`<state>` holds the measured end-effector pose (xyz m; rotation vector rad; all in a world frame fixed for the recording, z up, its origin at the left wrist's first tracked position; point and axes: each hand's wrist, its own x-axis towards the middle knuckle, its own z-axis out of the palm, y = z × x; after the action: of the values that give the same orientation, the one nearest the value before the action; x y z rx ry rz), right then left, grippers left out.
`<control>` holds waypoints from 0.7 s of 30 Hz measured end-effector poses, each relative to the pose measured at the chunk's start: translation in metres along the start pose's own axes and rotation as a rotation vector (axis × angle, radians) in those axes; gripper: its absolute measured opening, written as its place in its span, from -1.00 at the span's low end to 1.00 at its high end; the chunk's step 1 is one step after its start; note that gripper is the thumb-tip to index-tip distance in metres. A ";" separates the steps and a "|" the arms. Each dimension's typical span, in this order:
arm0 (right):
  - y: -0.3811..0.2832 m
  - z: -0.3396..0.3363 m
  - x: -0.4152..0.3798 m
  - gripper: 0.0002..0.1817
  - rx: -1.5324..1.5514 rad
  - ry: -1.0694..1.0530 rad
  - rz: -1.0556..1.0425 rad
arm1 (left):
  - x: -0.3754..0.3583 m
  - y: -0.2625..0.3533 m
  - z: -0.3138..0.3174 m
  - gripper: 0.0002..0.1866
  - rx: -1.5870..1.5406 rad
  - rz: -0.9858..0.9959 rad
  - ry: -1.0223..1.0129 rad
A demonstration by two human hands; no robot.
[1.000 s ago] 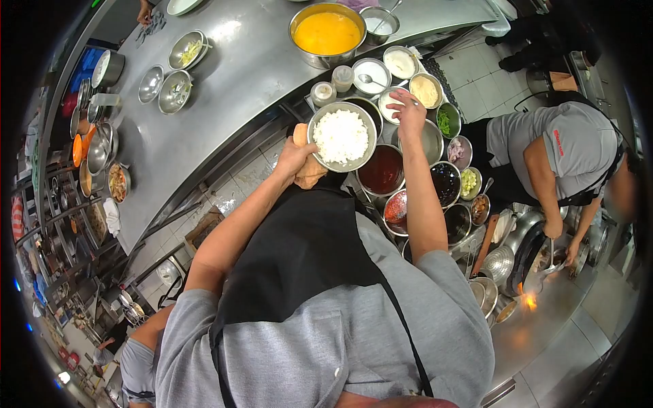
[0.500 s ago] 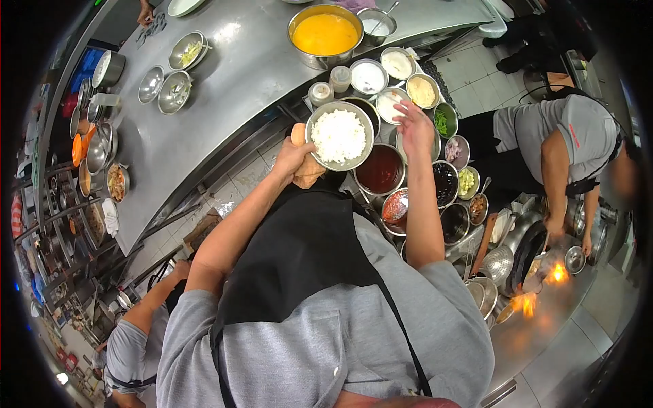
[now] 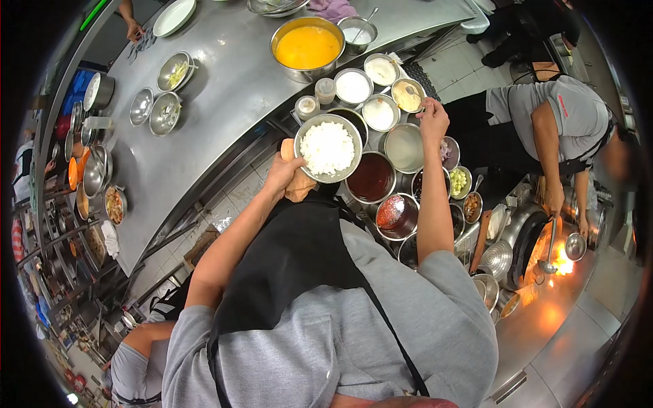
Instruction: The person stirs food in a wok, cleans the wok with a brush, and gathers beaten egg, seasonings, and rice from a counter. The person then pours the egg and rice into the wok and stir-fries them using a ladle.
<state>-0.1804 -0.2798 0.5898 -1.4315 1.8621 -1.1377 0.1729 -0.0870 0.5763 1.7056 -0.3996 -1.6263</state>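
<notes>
My left hand (image 3: 282, 173) grips the rim of a metal bowl of white rice (image 3: 326, 148), thumb on the edge, with a tan cloth (image 3: 299, 186) bunched beneath it. Over the seasoning containers, my right hand (image 3: 434, 121) is closed in a pinch at the edge of a bowl of pale yellow powder (image 3: 403, 99). A spoon (image 3: 411, 89) lies in that powder, its handle running to my fingertips. Beside it are bowls of white powder (image 3: 379, 113) and a pot of cloudy liquid (image 3: 405, 147). My right forearm covers part of the containers behind it.
A pot of orange-yellow liquid (image 3: 308, 49) stands on the steel counter (image 3: 224, 88). Dark red sauce (image 3: 371, 177) sits close to my apron. At the right, a co-worker (image 3: 554, 122) holds a ladle near open flames (image 3: 563, 262). Another person (image 3: 139, 360) is at lower left.
My right hand has gone from open fingers above the white powder to a pinch at the yellow powder bowl, where a spoon now shows. The rice bowl stays in my left hand.
</notes>
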 end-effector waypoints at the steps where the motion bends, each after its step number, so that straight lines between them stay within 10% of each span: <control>1: 0.007 0.005 0.006 -0.71 -0.005 -0.013 0.009 | 0.003 -0.002 -0.001 -0.33 0.000 -0.002 -0.008; 21: 0.045 0.024 0.018 -0.71 0.526 0.017 0.420 | 0.008 0.000 -0.005 -0.26 0.017 0.042 -0.049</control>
<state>-0.1894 -0.2998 0.5408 -0.7035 1.6023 -1.2885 0.1787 -0.0905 0.5702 1.6615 -0.4717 -1.6411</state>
